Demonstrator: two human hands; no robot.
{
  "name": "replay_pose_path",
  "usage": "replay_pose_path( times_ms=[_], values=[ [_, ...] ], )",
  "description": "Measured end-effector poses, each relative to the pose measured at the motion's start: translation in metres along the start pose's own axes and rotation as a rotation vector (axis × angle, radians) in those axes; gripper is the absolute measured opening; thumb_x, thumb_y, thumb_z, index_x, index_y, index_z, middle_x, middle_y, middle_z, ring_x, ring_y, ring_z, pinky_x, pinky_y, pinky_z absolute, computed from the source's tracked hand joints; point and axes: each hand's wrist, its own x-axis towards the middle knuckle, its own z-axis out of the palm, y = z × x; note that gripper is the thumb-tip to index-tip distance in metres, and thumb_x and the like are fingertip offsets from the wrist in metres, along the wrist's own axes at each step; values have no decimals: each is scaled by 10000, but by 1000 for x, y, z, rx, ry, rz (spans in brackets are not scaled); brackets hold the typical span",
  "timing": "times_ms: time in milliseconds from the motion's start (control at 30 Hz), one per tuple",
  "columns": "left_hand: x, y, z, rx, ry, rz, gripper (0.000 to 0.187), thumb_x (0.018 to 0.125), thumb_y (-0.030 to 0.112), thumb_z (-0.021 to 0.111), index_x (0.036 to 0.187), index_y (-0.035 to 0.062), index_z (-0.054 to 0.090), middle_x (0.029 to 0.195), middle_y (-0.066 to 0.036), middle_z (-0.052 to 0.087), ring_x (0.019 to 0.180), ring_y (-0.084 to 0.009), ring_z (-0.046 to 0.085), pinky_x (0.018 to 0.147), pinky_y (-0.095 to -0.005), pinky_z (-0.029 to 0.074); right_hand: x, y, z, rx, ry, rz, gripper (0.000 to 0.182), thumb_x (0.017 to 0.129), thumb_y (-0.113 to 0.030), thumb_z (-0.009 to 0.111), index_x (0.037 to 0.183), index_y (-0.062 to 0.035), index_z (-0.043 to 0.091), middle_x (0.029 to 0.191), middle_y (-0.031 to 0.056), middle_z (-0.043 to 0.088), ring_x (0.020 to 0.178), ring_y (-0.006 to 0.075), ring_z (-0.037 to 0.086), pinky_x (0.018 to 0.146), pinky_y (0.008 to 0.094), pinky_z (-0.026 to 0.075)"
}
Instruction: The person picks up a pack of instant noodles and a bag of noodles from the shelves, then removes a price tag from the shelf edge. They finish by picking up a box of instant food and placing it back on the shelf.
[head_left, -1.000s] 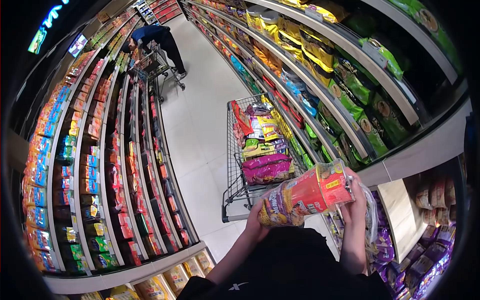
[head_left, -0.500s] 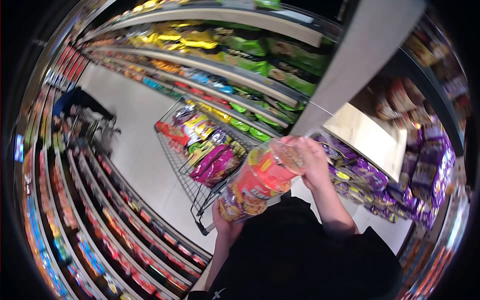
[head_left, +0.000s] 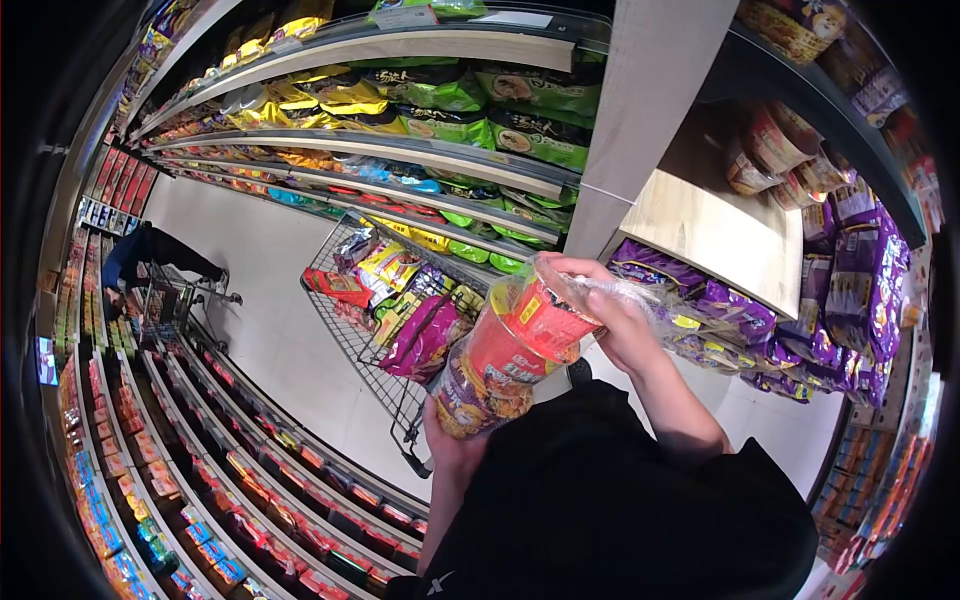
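Observation:
Both of my hands hold a clear plastic bag of stacked instant noodle cups (head_left: 517, 350) in front of my body. Red cups are toward the top of the stack, and a purple one is at the bottom. My left hand (head_left: 452, 437) is closed around the lower end, by the purple cup. At the upper end, my right hand (head_left: 618, 318) grips the cups and the loose plastic. Just beyond the stack stands a wire shopping cart (head_left: 360, 345) with several snack or noodle packs in it, among them a magenta bag (head_left: 425, 335).
Shelves of green and yellow noodle packs (head_left: 535, 135) run along the far side. To the right is a wooden shelf (head_left: 715, 240) with noodle tubs (head_left: 785, 140) and purple packs (head_left: 865, 280). Long shelves line the left, where another person (head_left: 130, 265) bends beside a cart (head_left: 165, 305).
The view has shifted slightly and sharpened. The bagged cups stay between my hands, and my right hand has moved slightly around the upper end.

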Motion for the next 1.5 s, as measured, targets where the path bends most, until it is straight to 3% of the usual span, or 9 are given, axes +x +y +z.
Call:
replay_pose_path(
  times_ms=[200, 333, 367, 500, 767, 1000, 1100, 1333, 1500],
  values=[
    [3, 4, 3, 238, -130, 178, 782, 1075, 647, 425, 1656, 127, 370, 1640, -147, 486, 1480, -361, 507, 1205, -635, 417, -18, -20, -27, -266, -120, -74, 884, 944, -460, 815, 1614, -36, 424, 1592, 130, 479, 1478, 258, 474, 1243, 419, 361],
    [8, 9, 5, 301, -196, 159, 832, 1046, 684, 453, 1664, 134, 363, 1652, -135, 473, 1500, -359, 482, 1220, -630, 400, -31, -30, -29, -85, -39, -103, 1078, 825, -361, 947, 1649, -23, 340, 1609, 132, 451, 1507, 244, 442, 1252, 399, 359],
    [10, 10, 9, 313, -210, 146, 832, 1046, 684, 453, 1664, 134, 363, 1652, -135, 473, 1500, -359, 482, 1220, -630, 400, -35, -35, -29, 17, -41, -110, 1248, 751, -322, 1002, 1691, -23, 238, 1666, 140, 400, 1556, 258, 391, 1278, 411, 329],
    [6, 8, 62, 150, -288, 52, 830, 1056, 673, 410, 1683, 134, 335, 1692, -127, 425, 1562, -356, 405, 1266, -621, 338, -50, -41, -24, 63, -82, -238, 1476, 672, -255, 1056, 1735, -43, 54, 1750, 139, 286, 1612, 264, 306, 1320, 428, 247],
    [23, -26, 114, 283, -293, -85, 841, 1059, 728, 341, 1703, 188, 313, 1723, -100, 372, 1582, -345, 364, 1255, -617, 343, -89, -9, -55, 36, 216, -60, 1244, 680, -199, 1035, 1658, 4, 294, 1607, 99, 471, 1495, 217, 449, 1261, 418, 343],
    [37, -55, 148, 225, -396, -253, 807, 1095, 681, 336, 1697, 144, 326, 1731, -115, 380, 1600, -343, 353, 1301, -602, 279, -118, -30, -80, -111, 362, -250, 1351, 623, -231, 1067, 1666, 12, 243, 1638, 131, 445, 1519, 244, 426, 1271, 436, 334],
    [45, -72, 165, 287, -392, -345, 850, 1039, 761, 359, 1708, 238, 310, 1749, -74, 344, 1596, -339, 347, 1267, -627, 320, -127, -36, -87, -98, 421, -340, 1319, 632, -205, 1056, 1654, 30, 257, 1630, 154, 451, 1522, 259, 425, 1273, 453, 336],
    [68, -97, 194, 240, -360, -363, 860, 1017, 750, 449, 1695, 231, 343, 1730, -77, 376, 1586, -353, 362, 1257, -639, 335, -128, -65, -106, -192, 484, -308, 1216, 662, -184, 1032, 1605, 39, 299, 1579, 154, 494, 1432, 247, 523, 1210, 442, 428],
    [72, -105, 197, 141, -393, -389, 846, 1052, 729, 431, 1684, 173, 349, 1699, -102, 426, 1557, -339, 418, 1272, -617, 316, -117, -61, -101, -52, 574, -461, 1141, 718, -215, 1006, 1578, 32, 297, 1523, 151, 523, 1409, 242, 536, 1205, 440, 432]
  ],
)
